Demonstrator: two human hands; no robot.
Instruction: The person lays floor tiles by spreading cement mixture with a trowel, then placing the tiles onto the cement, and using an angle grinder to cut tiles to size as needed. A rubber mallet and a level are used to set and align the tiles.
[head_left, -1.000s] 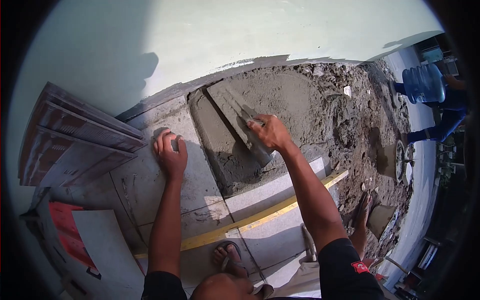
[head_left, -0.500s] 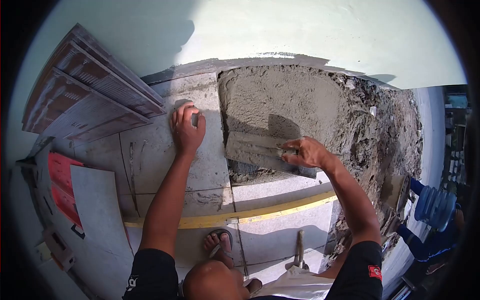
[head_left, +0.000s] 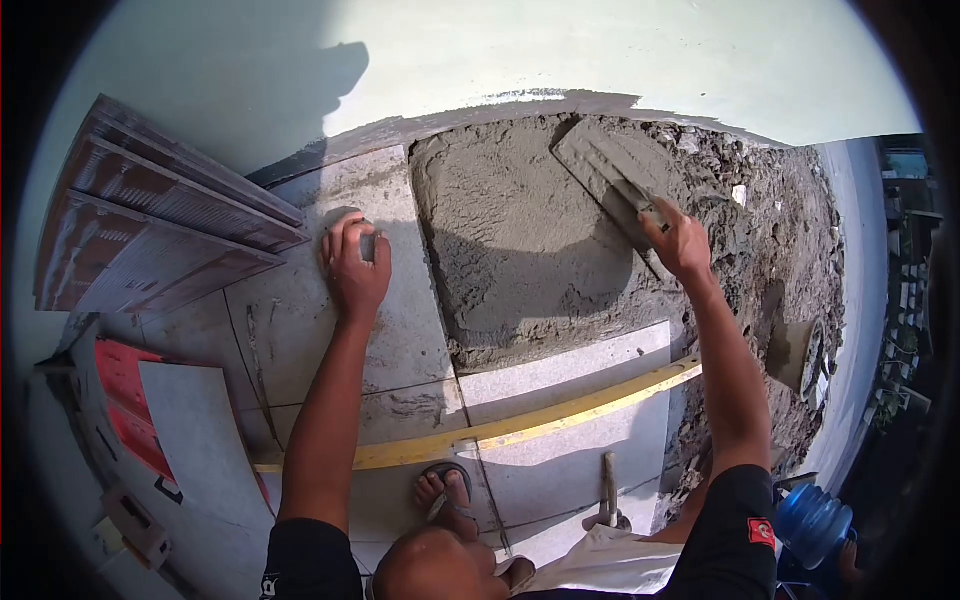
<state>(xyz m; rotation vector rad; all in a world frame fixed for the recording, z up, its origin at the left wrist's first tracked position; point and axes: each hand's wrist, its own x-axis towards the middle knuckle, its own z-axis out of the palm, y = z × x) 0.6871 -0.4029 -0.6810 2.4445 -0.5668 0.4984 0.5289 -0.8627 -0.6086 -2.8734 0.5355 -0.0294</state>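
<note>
My right hand [head_left: 678, 240] is closed round the handle of a flat rectangular trowel [head_left: 610, 180], which lies slantwise on the wet mortar [head_left: 520, 230] near its right side. My left hand [head_left: 357, 268] rests on a pale floor tile [head_left: 390, 330] left of the mortar, its fingers curled round a small grey object [head_left: 368, 243] that I cannot make out. Below the mortar, a long yellow straightedge [head_left: 540, 421] crosses the tiles.
Ribbed-backed tiles [head_left: 160, 220] lean on the wall [head_left: 480, 60] at left. A red box [head_left: 130, 400] and cut tile [head_left: 200, 420] lie below. A hammer [head_left: 611, 490] is near my knee. Rough soil [head_left: 790, 220], a bucket [head_left: 790, 355] and a blue water bottle [head_left: 815, 525] are at right.
My right hand and the trowel have moved up and right, and the trowel has turned steeper. Mortar it covered now shows. The blue bottle and the person with it have shifted down in view.
</note>
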